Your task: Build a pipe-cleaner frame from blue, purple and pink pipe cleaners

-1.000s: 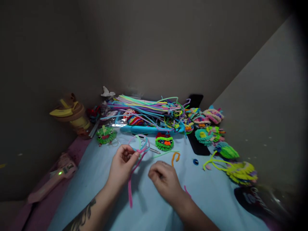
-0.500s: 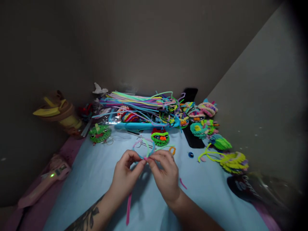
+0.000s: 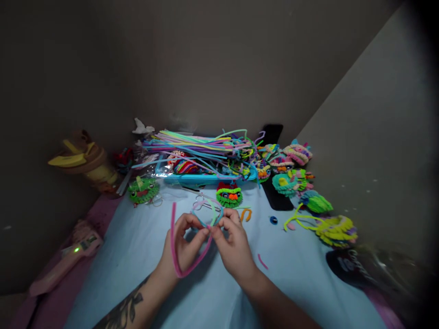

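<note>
My left hand and my right hand meet fingertip to fingertip over the light blue cloth. Both pinch a small loop of pastel pipe cleaners, blue, green and lilac. A long pink pipe cleaner runs from that pinch, curves under my left hand and stands up on its left side. Just beyond the loop lies a green pipe-cleaner face with a red top.
A blue tray piled with long coloured pipe cleaners stands at the back. Finished pipe-cleaner figures lie at the right, a green one at the left. A pink glue gun lies at the left edge, a brown and yellow cup behind it.
My right hand came over from the cloth and joined the left at the loop. The pink pipe cleaner, which hung down below my left hand, has swung up round its left side.
</note>
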`<move>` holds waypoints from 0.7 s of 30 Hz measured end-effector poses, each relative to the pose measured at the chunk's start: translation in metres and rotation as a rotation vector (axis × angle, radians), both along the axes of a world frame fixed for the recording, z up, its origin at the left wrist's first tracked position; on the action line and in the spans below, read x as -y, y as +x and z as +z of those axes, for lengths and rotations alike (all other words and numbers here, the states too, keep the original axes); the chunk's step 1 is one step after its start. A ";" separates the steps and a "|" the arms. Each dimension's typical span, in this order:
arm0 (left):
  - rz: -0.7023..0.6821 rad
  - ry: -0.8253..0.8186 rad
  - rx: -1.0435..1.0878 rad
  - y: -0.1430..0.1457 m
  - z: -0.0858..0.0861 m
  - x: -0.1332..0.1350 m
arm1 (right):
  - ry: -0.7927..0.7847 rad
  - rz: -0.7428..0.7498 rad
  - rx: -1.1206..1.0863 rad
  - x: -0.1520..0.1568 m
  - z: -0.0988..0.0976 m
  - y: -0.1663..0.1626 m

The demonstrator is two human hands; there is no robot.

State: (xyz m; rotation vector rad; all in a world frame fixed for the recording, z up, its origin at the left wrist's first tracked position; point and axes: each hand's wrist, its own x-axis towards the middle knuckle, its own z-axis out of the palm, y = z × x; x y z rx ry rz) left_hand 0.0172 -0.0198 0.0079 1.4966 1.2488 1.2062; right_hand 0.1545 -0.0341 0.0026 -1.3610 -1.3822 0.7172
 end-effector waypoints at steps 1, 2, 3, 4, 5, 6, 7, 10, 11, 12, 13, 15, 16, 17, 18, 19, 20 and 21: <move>0.004 -0.010 0.015 0.000 -0.001 0.000 | -0.012 0.001 -0.003 -0.001 0.000 0.001; 0.004 -0.033 0.034 0.001 -0.001 -0.001 | -0.023 -0.005 -0.003 -0.001 0.000 0.001; 0.000 -0.065 0.060 0.001 -0.001 -0.001 | -0.028 -0.013 0.002 -0.002 0.000 0.002; -0.003 -0.102 0.093 0.001 0.000 -0.002 | -0.026 -0.021 0.010 -0.002 0.000 0.003; -0.003 -0.138 0.130 0.001 0.000 -0.003 | -0.012 -0.034 0.019 -0.002 0.001 0.004; 0.003 -0.168 0.168 0.001 0.001 -0.005 | 0.016 -0.051 0.030 -0.001 0.001 0.004; 0.016 -0.188 0.205 0.000 0.003 -0.007 | 0.055 -0.060 0.045 -0.001 0.001 0.005; 0.086 -0.211 0.298 -0.001 0.007 -0.012 | 0.188 0.049 0.169 0.003 0.001 0.006; 0.095 -0.219 0.328 -0.001 0.008 -0.014 | 0.225 0.129 0.237 0.004 0.001 0.006; 0.097 -0.228 0.353 -0.002 0.009 -0.015 | 0.257 0.211 0.306 0.005 0.000 0.005; 0.095 -0.237 0.373 -0.002 0.009 -0.016 | 0.286 0.273 0.365 0.005 0.000 0.005; 0.081 -0.251 0.398 -0.002 0.009 -0.016 | 0.339 0.321 0.441 0.006 -0.001 0.003; 0.072 -0.257 0.406 -0.002 0.009 -0.015 | 0.357 0.328 0.463 0.006 -0.001 0.002; 0.065 -0.263 0.415 -0.002 0.008 -0.015 | 0.371 0.333 0.481 0.006 -0.001 0.001; 0.057 -0.271 0.424 -0.002 0.008 -0.014 | 0.378 0.339 0.501 0.006 -0.002 0.000; 0.050 -0.280 0.434 -0.002 0.007 -0.013 | 0.381 0.347 0.523 0.006 -0.002 -0.001; 0.048 -0.289 0.442 -0.002 0.006 -0.013 | 0.386 0.356 0.545 0.006 -0.003 -0.001; 0.050 -0.297 0.448 -0.002 0.006 -0.013 | 0.393 0.364 0.563 0.006 -0.004 -0.001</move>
